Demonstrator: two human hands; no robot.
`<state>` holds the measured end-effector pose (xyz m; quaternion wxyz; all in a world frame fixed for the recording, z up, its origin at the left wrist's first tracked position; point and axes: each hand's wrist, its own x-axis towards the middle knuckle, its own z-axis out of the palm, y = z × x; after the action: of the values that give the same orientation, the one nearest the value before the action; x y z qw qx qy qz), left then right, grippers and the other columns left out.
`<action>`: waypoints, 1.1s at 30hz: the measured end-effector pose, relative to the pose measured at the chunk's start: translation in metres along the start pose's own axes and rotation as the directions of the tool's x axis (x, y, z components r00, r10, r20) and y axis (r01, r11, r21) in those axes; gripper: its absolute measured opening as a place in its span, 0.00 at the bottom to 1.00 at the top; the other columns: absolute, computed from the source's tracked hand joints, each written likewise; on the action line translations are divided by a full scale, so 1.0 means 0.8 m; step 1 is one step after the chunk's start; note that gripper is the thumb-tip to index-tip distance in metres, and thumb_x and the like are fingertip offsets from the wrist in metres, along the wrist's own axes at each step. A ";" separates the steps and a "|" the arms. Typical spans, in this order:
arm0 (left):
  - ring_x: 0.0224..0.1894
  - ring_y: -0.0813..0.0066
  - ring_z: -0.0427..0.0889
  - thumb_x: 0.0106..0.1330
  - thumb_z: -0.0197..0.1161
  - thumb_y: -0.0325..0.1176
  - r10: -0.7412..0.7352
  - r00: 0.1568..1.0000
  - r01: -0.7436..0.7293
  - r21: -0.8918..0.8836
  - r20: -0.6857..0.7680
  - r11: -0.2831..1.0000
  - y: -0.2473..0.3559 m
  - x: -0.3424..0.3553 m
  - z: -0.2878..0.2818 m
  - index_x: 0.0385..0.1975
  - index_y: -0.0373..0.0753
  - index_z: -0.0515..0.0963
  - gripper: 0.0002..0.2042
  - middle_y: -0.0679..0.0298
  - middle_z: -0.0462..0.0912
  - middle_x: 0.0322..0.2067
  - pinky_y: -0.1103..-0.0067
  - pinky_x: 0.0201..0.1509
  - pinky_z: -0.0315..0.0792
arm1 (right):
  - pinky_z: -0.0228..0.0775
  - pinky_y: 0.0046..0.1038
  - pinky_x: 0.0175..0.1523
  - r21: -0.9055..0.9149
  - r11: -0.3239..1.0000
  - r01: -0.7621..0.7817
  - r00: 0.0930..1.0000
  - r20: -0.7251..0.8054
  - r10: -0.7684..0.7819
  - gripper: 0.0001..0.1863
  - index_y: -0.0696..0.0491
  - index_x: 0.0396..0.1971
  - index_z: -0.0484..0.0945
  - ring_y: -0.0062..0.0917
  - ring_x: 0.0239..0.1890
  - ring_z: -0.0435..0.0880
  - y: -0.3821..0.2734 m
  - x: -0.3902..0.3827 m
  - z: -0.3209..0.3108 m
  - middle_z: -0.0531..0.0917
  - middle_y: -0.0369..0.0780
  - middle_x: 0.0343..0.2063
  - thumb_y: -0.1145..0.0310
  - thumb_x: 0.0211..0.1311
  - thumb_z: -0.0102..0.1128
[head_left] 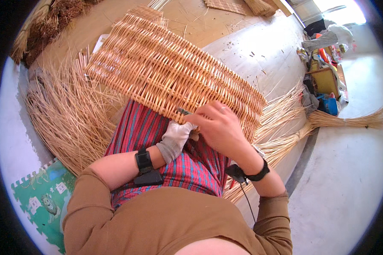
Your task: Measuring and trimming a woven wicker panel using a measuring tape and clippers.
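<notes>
A long woven wicker panel [170,70] lies slantwise over my lap, its near edge toward me. My left hand [177,137], in a pale glove with a grey cuff, is closed at that near edge. My bare right hand [220,127], with a ring on one finger, bends over the same edge just right of the glove, fingers drawn together. By its index fingertip a small dark greenish tip [183,111] pokes out against the weave; its kind is hidden. The fingertips of both hands meet and partly cover each other. Under the panel is a red plaid cloth [170,172] over my legs.
Loose straw-coloured rods [68,110] spread at the left, and tied bundles [293,136] lie at the right. Darker bundles [57,25] stand at the far left. A green foam mat [47,202] is at lower left. A cluttered low shelf [325,80] stands far right. Cut scraps litter the floor.
</notes>
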<state>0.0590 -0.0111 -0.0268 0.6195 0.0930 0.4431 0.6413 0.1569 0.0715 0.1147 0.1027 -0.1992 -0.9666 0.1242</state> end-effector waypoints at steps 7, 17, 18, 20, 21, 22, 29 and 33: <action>0.56 0.64 0.75 0.75 0.48 0.29 -0.146 0.952 -0.307 0.844 0.270 -0.441 0.002 0.010 -0.016 0.56 0.44 0.73 0.14 0.59 0.77 0.48 0.68 0.57 0.71 | 0.70 0.33 0.50 -0.216 0.971 0.102 0.992 0.089 -0.085 0.22 0.39 0.49 0.81 0.26 0.43 0.80 0.003 0.015 0.046 0.78 0.31 0.32 0.68 0.50 0.65; 0.58 0.60 0.75 0.73 0.50 0.30 0.278 0.922 -0.366 0.845 0.270 0.391 -0.162 0.079 -0.095 0.53 0.45 0.75 0.13 0.56 0.77 0.49 0.65 0.56 0.71 | 0.74 0.31 0.43 -0.215 0.976 0.045 0.998 0.058 -0.033 0.19 0.40 0.47 0.78 0.28 0.42 0.80 -0.008 0.019 0.070 0.77 0.32 0.31 0.68 0.53 0.61; 0.58 0.60 0.75 0.73 0.50 0.30 0.274 0.900 -0.377 0.921 0.339 0.100 -0.134 0.061 -0.077 0.53 0.44 0.75 0.13 0.57 0.77 0.49 0.66 0.56 0.71 | 0.74 0.31 0.43 -0.225 0.974 0.016 0.998 0.064 -0.001 0.19 0.40 0.47 0.78 0.28 0.42 0.80 -0.006 0.013 0.071 0.77 0.32 0.31 0.69 0.53 0.61; 0.58 0.60 0.75 0.73 0.49 0.30 0.259 0.876 -0.362 0.910 0.406 -0.202 -0.083 0.031 -0.056 0.54 0.44 0.75 0.13 0.57 0.77 0.49 0.66 0.57 0.71 | 0.74 0.31 0.44 -0.235 0.972 -0.006 0.997 0.068 0.022 0.20 0.40 0.48 0.78 0.28 0.42 0.80 -0.009 0.005 0.068 0.77 0.32 0.32 0.69 0.53 0.61; 0.57 0.61 0.75 0.73 0.49 0.30 0.259 0.876 -0.354 0.907 0.407 -0.228 -0.065 0.019 -0.052 0.54 0.44 0.75 0.13 0.57 0.78 0.48 0.66 0.58 0.71 | 0.75 0.32 0.46 -0.223 0.975 0.003 0.998 0.061 0.011 0.22 0.39 0.50 0.78 0.29 0.43 0.80 -0.010 0.001 0.067 0.77 0.33 0.33 0.69 0.52 0.61; 0.56 0.62 0.76 0.73 0.49 0.30 0.257 0.876 -0.347 0.903 0.408 -0.252 -0.059 0.013 -0.050 0.54 0.44 0.76 0.13 0.58 0.78 0.48 0.65 0.58 0.71 | 0.75 0.32 0.47 -0.210 0.978 0.010 0.998 0.056 0.002 0.25 0.39 0.53 0.78 0.30 0.43 0.79 -0.012 -0.005 0.066 0.77 0.34 0.34 0.69 0.52 0.61; 0.53 0.69 0.79 0.78 0.48 0.30 0.017 0.962 -0.124 0.377 0.273 0.918 -0.030 0.012 -0.052 0.57 0.41 0.71 0.12 0.61 0.77 0.51 0.73 0.54 0.76 | 0.76 0.38 0.54 -0.035 0.995 -0.093 0.996 -0.006 0.093 0.32 0.40 0.63 0.76 0.34 0.49 0.81 -0.006 -0.028 0.043 0.82 0.39 0.46 0.74 0.55 0.63; 0.38 0.76 0.82 0.68 0.64 0.24 -0.243 0.970 0.242 0.153 -0.016 0.958 0.036 0.004 0.006 0.48 0.38 0.80 0.10 0.68 0.84 0.43 0.80 0.33 0.77 | 0.78 0.36 0.48 0.184 0.926 -0.330 0.846 -0.378 0.377 0.25 0.48 0.61 0.77 0.37 0.39 0.84 0.038 -0.076 -0.010 0.84 0.43 0.41 0.77 0.63 0.59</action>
<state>0.0409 -0.0012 -0.0052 0.6849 0.0864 0.4985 0.5244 0.2246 0.0748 0.1049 0.2876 -0.3894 -0.8620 0.1506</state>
